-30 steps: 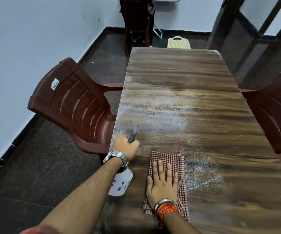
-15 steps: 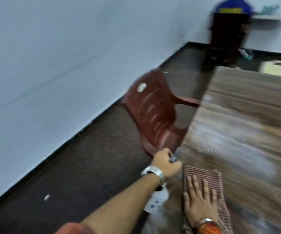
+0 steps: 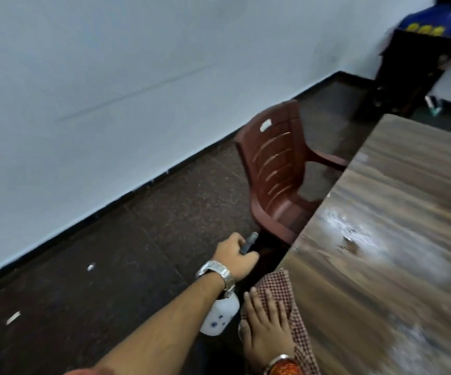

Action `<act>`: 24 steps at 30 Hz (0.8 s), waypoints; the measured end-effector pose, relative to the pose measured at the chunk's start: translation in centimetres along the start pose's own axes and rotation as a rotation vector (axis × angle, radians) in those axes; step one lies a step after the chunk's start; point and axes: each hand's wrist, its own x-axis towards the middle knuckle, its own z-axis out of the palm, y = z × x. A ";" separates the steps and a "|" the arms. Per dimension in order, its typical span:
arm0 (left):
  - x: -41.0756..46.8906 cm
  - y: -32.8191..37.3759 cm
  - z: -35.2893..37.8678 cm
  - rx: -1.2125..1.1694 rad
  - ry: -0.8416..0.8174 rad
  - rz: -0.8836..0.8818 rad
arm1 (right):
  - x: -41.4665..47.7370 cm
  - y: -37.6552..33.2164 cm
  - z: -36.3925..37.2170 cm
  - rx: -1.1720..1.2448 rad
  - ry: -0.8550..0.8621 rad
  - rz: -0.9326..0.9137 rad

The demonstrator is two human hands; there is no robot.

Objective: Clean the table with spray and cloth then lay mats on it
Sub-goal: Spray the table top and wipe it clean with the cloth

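My left hand (image 3: 233, 257) grips the dark head of a white spray bottle (image 3: 219, 316) and holds it beyond the table's left edge, over the floor. My right hand (image 3: 266, 324) lies flat, fingers spread, on a red-and-white checked cloth (image 3: 279, 286) at the near left edge of the wooden table (image 3: 397, 212). Part of the cloth hangs past the edge. Patches of white spray droplets cover the tabletop to the right of the cloth. No mats are in view.
A maroon plastic chair (image 3: 275, 169) stands at the table's left side, close to the bottle. A white wall runs along the left above the dark stone floor (image 3: 137, 253). A person in a blue shirt (image 3: 430, 25) stands behind a dark chair at the far end.
My view has swung left toward the wall and floor. My left hand has carried the bottle from over the tabletop to beyond its left edge. My right hand stays on the cloth.
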 end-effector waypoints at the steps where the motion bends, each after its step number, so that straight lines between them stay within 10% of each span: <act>1: -0.4 -0.2 -0.2 0.007 -0.013 0.013 | -0.5 -0.4 0.0 -0.025 -0.011 -0.001; 24: 7.0 6.5 5.7 0.111 -0.273 0.278 | 4.4 2.5 -2.2 0.175 -0.015 0.420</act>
